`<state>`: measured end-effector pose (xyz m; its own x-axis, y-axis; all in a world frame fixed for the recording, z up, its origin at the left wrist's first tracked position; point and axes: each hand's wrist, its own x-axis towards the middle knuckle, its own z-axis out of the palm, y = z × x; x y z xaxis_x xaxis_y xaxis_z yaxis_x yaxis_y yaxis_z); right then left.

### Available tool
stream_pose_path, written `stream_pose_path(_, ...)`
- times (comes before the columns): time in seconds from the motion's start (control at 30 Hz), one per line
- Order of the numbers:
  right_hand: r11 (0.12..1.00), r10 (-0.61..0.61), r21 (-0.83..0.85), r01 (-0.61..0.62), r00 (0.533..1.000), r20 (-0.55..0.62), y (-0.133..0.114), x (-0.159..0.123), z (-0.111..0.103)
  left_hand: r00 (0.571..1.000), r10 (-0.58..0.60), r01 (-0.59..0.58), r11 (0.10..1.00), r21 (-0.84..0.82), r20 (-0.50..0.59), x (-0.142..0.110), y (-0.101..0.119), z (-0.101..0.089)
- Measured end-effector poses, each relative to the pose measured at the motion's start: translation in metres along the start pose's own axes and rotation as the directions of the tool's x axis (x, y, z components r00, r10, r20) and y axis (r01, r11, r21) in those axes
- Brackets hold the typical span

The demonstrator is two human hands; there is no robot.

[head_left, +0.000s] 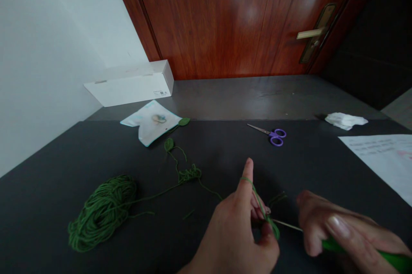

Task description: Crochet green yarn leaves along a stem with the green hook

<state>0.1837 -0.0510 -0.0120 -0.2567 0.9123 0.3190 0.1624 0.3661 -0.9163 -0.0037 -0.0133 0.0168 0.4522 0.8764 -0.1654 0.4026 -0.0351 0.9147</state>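
Dark tabletop (219, 149) — wooden door (219, 20) ahead, green yarn (101, 214) left.

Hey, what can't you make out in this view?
Head view:
- Hook tip: hidden by the yarn and the left hand.
- Hook handle's end: covered by the right hand, cut off by the right edge.
- Paper writing: blurred, cut off by the right edge.
- Box label: too small.

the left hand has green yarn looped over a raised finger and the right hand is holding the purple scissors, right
Not quite: the right hand holds a green-handled crochet hook, not the purple-handled scissors, which lie on the dark table top, as the head view shows. The left hand does have green yarn looped over a raised finger.
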Motion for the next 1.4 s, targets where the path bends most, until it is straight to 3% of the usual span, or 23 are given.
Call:
stream_pose_path(0.1,0.981,0.104,0.173,-0.09,0.992,-0.072,0.007,-0.002,0.002,0.999,0.012,-0.017,0.994,-0.109,-0.043,0.001,0.001,-0.001)
stream_pose_path(0.2,0.962,0.081,0.266,-0.057,0.994,-0.079,0.013,-0.003,0.007,0.995,-0.03,0.009,0.975,-0.221,-0.092,0.002,0.003,-0.001)
stream_pose_path(0.33,0.998,-0.054,0.01,0.054,0.998,-0.043,0.008,-0.002,0.013,0.994,-0.102,0.076,0.917,-0.392,-0.048,0.003,0.007,0.0)
stream_pose_path(0.43,0.983,-0.082,-0.172,0.059,0.988,-0.129,0.001,0.002,0.015,0.996,-0.089,0.064,0.866,-0.495,-0.027,0.004,0.004,0.001)
stream_pose_path(0.5,0.984,-0.061,-0.177,0.028,0.981,-0.184,-0.001,0.004,0.015,0.999,-0.052,0.036,0.824,-0.565,-0.012,0.005,0.0,0.003)
stream_pose_path(0.6,0.998,-0.034,-0.056,0.023,0.976,-0.215,0.003,0.003,0.016,1.0,-0.024,0.029,0.694,-0.719,0.017,0.005,-0.005,0.003)
stream_pose_path(0.73,0.982,0.078,0.189,-0.028,0.961,-0.265,0.007,0.001,0.018,0.989,-0.15,0.07,0.423,-0.903,0.006,0.007,-0.002,0.0)
stream_pose_path(0.83,0.932,0.202,0.349,-0.1,0.941,-0.27,0.007,0.002,0.019,0.979,-0.201,0.085,0.252,-0.964,0.034,0.008,0.0,-0.001)
stream_pose_path(0.93,0.882,0.256,0.458,-0.108,0.927,-0.275,0.005,0.005,0.021,0.973,-0.223,0.09,0.149,-0.985,0.055,0.009,-0.001,-0.001)
stream_pose_path(1.07,0.853,0.275,0.511,-0.111,0.926,-0.258,0.005,0.006,0.021,0.972,-0.235,0.037,0.129,-0.991,0.006,0.011,-0.004,0.0)
stream_pose_path(1.23,0.896,0.247,0.434,-0.093,0.917,-0.313,0.001,0.007,0.022,0.967,-0.25,-0.032,0.094,-0.995,-0.054,0.01,-0.002,-0.004)
stream_pose_path(1.4,0.951,0.116,0.308,0.01,0.914,-0.389,0.0,0.01,0.023,0.978,-0.204,0.046,0.054,-0.997,0.034,0.009,-0.002,-0.002)
